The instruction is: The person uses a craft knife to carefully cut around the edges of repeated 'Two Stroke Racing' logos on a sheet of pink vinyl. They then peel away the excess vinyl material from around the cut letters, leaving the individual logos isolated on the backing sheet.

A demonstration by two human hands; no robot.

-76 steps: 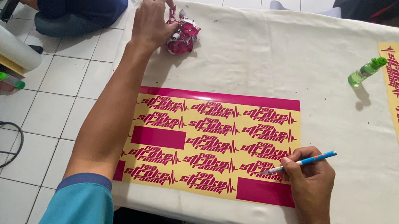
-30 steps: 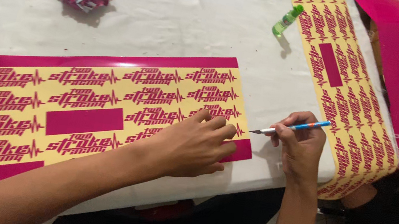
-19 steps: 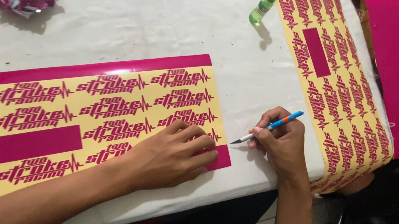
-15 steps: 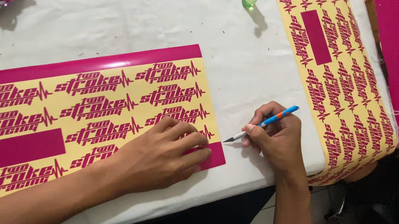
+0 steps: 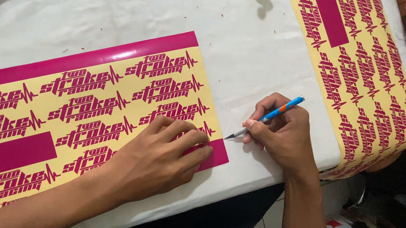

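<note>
Sticker sheet (image 5: 77,109) under left hand (image 5: 157,158), right hand (image 5: 282,135) gripping craft knife (image 5: 265,120)

L hand (image 5: 159,159) on sticker sheet (image 5: 77,109), R hand (image 5: 282,135) w/ knife (image 5: 263,120)

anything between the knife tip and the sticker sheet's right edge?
Head view: nothing. The craft knife tip sits at the sticker sheet edge, with only bare white table cover there.
</note>
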